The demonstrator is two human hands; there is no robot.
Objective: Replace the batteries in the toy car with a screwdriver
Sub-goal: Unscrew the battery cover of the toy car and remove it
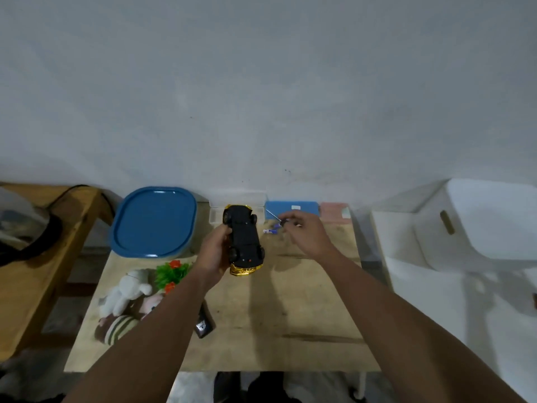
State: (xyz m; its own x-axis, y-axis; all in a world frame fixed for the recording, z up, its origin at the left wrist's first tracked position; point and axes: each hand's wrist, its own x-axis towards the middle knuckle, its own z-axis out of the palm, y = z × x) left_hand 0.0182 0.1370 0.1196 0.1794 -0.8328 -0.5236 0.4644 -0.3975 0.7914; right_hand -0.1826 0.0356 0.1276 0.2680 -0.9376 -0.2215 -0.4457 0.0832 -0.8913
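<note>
1. Gripping the toy car (245, 239) by its side, the left hand (216, 254) holds it belly-up above the wooden table (290, 309), fingers curled round the body, black underside facing the camera.
2. Just right of the car and slightly farther off, the right hand (305, 232) pinches the screwdriver (276, 217) at its handle; the thin shaft points up-left, away from the wrist, its tip toward the far end of the car.
3. Long axis of the car runs near to far, gold bumper nearest the person. Judging by this, the screwdriver must swing left and down to reach the underside; the right hand is the closer one for that.
4. A small blue and white thing, perhaps batteries (270, 230), lies on the table between car and right hand.
5. Farther back, a clear box (238, 199) and a blue box (293, 209) stand by the wall.
</note>
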